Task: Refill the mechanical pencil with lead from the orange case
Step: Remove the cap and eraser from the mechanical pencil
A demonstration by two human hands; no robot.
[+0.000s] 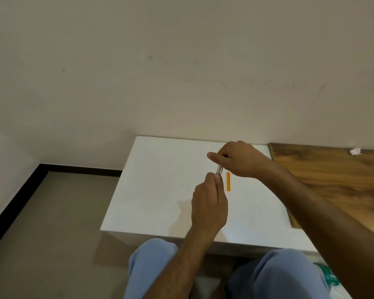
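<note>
Plain domestic room: scuffed cream wall (181, 61) beyond the hands, white table (160, 180) beneath, wooden desktop (333, 175) to their right.

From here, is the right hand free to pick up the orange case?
Probably not yet. The right hand and left hand both grip the pencil. The orange case lies bare on the white table, just below the right hand, so the way looks open.

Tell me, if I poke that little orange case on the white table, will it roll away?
Probably not far. The orange case looks like a thin, flat-lying stick on the white table, so it would likely slide rather than roll. It seems small and light, so even a gentle poke could skid it across that smooth top.
</note>
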